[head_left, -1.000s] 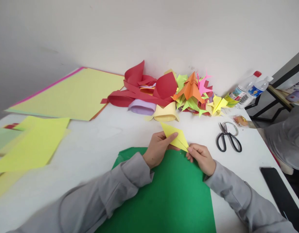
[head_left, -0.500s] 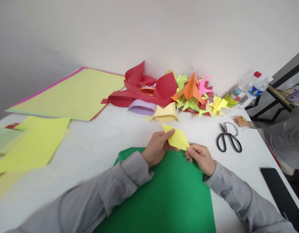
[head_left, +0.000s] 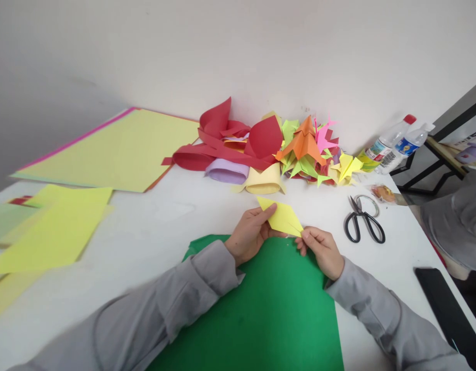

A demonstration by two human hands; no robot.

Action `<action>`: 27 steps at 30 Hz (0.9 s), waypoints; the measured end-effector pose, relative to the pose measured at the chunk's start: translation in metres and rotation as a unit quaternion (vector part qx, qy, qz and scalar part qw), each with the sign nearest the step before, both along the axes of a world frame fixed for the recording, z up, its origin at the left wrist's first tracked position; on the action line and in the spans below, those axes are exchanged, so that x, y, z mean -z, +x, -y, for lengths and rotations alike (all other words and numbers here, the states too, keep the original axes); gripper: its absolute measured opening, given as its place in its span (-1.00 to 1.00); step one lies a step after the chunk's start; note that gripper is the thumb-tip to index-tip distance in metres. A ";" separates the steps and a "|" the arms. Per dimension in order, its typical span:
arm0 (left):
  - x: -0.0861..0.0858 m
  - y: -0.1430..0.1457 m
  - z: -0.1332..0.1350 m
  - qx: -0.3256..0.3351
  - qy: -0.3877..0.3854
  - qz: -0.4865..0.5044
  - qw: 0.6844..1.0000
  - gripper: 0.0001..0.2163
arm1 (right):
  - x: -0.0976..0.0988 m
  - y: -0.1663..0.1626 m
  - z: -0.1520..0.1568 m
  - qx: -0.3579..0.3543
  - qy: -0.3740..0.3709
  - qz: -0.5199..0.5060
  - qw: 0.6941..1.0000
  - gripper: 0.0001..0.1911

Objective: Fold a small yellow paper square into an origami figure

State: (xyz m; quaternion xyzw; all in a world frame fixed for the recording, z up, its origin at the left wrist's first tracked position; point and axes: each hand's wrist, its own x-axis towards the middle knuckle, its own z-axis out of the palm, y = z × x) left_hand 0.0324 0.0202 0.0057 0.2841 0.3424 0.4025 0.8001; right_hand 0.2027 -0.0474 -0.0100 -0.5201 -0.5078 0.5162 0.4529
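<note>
Between my hands is a folded yellow paper [head_left: 286, 218], diamond-shaped, with a crease near its right corner. My left hand [head_left: 250, 233] grips its left part, thumb on top and fingers underneath. At the right corner, my right hand [head_left: 322, 248] pinches the tip between thumb and fingers. Both hands are held above the far edge of a large green sheet [head_left: 268, 304], which lies on the white table. The undersides of the paper and some fingertips are hidden.
Curled red paper pieces [head_left: 218, 149] and folded paper shapes [head_left: 302, 144] are heaped against the wall. Black-handled scissors [head_left: 361, 219] lie at right, near two bottles [head_left: 388, 144] and a black flat object [head_left: 448, 314]. Yellow sheets [head_left: 55, 226] lie at left; a large pale-yellow sheet [head_left: 114, 152] is behind them.
My right hand has shifted very slightly up and right, with the paper's right corner. The crease there looks smaller. My left hand keeps its hold almost unmoved.
</note>
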 end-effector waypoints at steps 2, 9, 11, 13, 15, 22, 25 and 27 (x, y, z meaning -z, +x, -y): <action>0.001 0.000 0.000 -0.003 0.003 0.003 1.000 -0.79 | 0.000 0.000 0.000 -0.003 0.003 -0.004 1.000 -0.54; 0.003 0.001 0.000 -0.007 0.012 -0.001 1.000 -0.80 | 0.005 0.001 0.001 -0.005 0.012 -0.017 1.000 -0.48; 0.003 0.001 0.001 -0.005 0.014 -0.004 1.000 -0.80 | 0.006 0.002 0.002 0.003 0.019 -0.020 1.000 -0.45; 0.003 0.001 0.001 -0.004 0.016 -0.006 1.000 -0.80 | 0.006 0.002 0.002 0.006 0.027 -0.018 0.999 -0.43; 0.004 0.001 0.001 -0.004 0.020 -0.006 1.000 -0.80 | 0.004 0.002 0.002 -0.003 0.025 -0.001 1.000 -0.48; 0.007 -0.001 0.001 0.007 0.034 -0.007 0.999 -0.79 | -0.003 0.000 0.004 0.011 0.100 0.127 0.987 -0.60; 0.008 -0.002 0.001 0.025 0.053 0.005 0.998 -0.76 | -0.006 -0.002 0.007 0.049 0.199 0.228 0.952 -0.64; 0.006 -0.002 0.002 0.035 0.068 0.011 0.997 -0.71 | -0.006 -0.003 0.009 0.070 0.243 0.279 0.926 -0.68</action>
